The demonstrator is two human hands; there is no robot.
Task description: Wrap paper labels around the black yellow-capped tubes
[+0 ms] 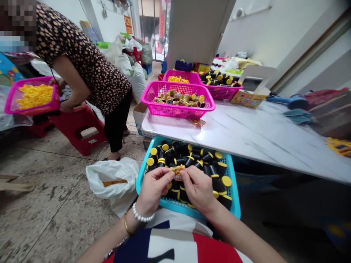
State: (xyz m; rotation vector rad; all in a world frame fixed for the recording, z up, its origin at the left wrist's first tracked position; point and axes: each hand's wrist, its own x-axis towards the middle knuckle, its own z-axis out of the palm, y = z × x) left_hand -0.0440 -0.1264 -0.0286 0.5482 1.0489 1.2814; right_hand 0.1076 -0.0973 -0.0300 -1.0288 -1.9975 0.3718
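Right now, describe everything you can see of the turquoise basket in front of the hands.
The turquoise basket is rectangular, of plastic-looking lattice, and rests on the person's lap, its far end at the marble table edge. It holds black cylinders with yellow caps and bands. The left hand and right hand pinch a small yellow piece above it.

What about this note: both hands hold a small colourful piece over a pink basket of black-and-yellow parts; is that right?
Not quite. In the head view the left hand and right hand pinch the small colourful piece over a blue basket of black-and-yellow parts, not a pink one; the pink baskets stand on the table beyond.
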